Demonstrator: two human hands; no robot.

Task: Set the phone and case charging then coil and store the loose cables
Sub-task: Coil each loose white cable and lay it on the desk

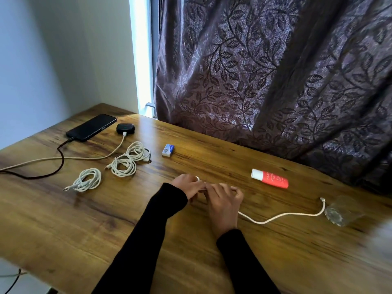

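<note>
Phone (91,127) and earbud case (125,128), both cabled, lie at the table's (212,262) far-left corner, with three white coils nearer in from them. Left hand (187,186) and right hand (223,201) meet mid-table, fingers curled on one end of the loose cable (282,215); exact pinch is blurred. Its tail runs right toward a glass (341,211), so draw it in gently, looping evenly.
</note>
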